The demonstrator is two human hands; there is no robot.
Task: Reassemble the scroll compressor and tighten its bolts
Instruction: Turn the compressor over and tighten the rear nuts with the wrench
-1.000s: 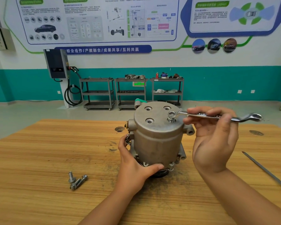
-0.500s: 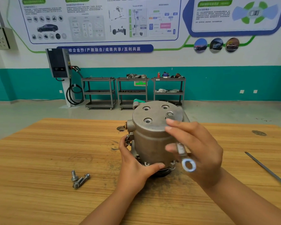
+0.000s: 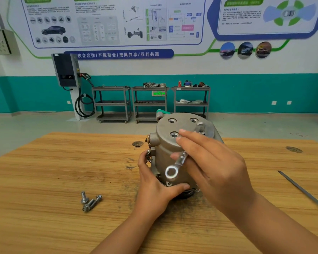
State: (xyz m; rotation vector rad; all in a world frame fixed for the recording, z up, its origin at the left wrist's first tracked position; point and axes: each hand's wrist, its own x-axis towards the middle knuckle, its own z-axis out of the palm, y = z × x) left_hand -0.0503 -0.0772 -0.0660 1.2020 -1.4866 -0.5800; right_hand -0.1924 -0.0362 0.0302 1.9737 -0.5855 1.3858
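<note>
R hand [image 3: 215, 167] is nearest me, fingers curled round the shaft of the wrench [image 3: 182, 158], nothing else in it. L hand [image 3: 154, 186] sits lower and to the left. Its palm and thumb clamp the base of the compressor [image 3: 163, 149], bracing it. Compressor stands upright on the table, mid-view, btwn both hands, cap up.

Relation that matters: the wrench's long axis runs from the bolt [image 3: 201, 132] at the far-right of the cap, down and twd me. The ring end hangs in front of the housing, closest to me. The open end is at the bolt, but I can't tell if it's fully seated. So the bolt lies beyond and above the R hand, and R is the nearer hand to it. My read: next swing needs the handle to clear the L thumb and the housing side.

Three other holes [image 3: 173, 134] in the cap look empty. Three loose bolts [image 3: 90, 201] lie to the left, well apart from the compressor.

Table [image 3: 62, 171] is wood, scuffed dark near the base. A thin rod [image 3: 301, 189] lies at the R edge. Beyond that: grey floor, three carts [image 3: 149, 103], and a charger [image 3: 65, 70] on a teal-and-white wall w/ posters.
</note>
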